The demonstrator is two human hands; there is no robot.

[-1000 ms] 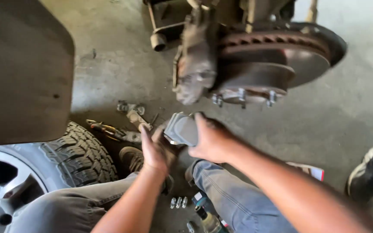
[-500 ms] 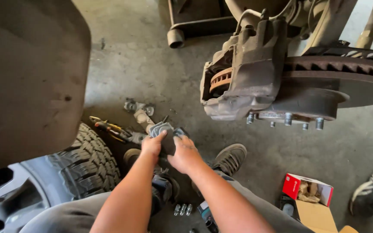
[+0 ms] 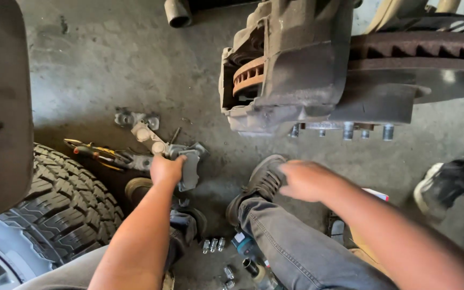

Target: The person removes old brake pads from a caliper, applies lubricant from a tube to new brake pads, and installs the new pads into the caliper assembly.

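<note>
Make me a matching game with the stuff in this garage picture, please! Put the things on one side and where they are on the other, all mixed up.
Things:
1. grey metal brake pad
2. black knobbly rubber tyre
3. small silver wheel nuts
4. rusty ridged brake disc

Places:
A. top right, behind the big grey caliper
B. held in the left hand above the concrete floor
C. lying at the bottom left
D. on the floor between the person's legs

Pairs: 1-B, 2-C, 3-D, 4-A
</note>
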